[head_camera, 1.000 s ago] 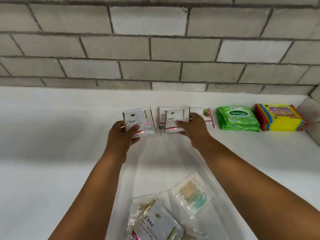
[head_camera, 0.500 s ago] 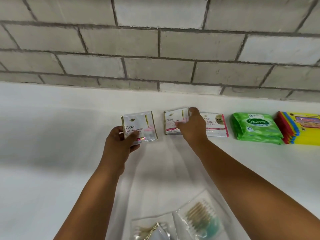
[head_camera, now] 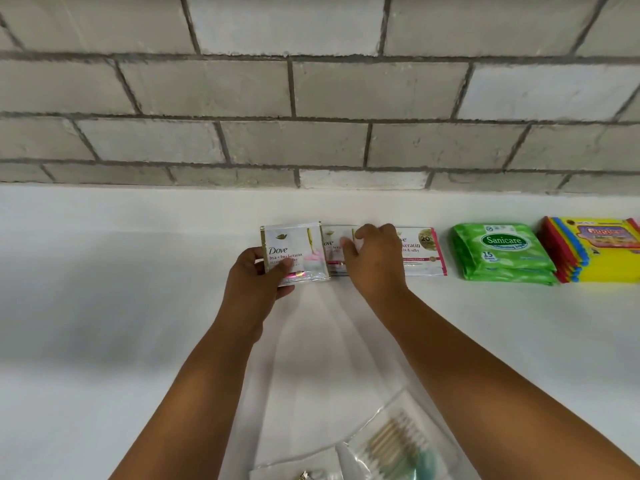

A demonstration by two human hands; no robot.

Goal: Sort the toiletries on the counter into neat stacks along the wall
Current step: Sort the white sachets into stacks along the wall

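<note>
The fingers (head_camera: 284,268) of the left hand (head_camera: 254,282) are curled round the lower edge of a Dove sachet (head_camera: 294,252), which is held tilted just above the white counter (head_camera: 104,306). The fingers (head_camera: 348,245) of the right hand (head_camera: 375,261) are bent over a 2nd Dove sachet (head_camera: 334,249), pressed flat between the held one and a 3rd sachet (head_camera: 422,252) (partly hidden by the hand). Compared with 1 second ago, the held sachet has been brought closer to the row and the right-hand sachet has been lowered onto the counter, so the shampoo group is judged nearly gathered. Further right, near the brick wall (head_camera: 311,98), a Sanicare wipes stack (head_camera: 502,254) and a stack of coloured packs (head_camera: 595,251) lie squared. A cotton-bud bag (head_camera: 398,445) is left unsorted at the near edge.
</note>
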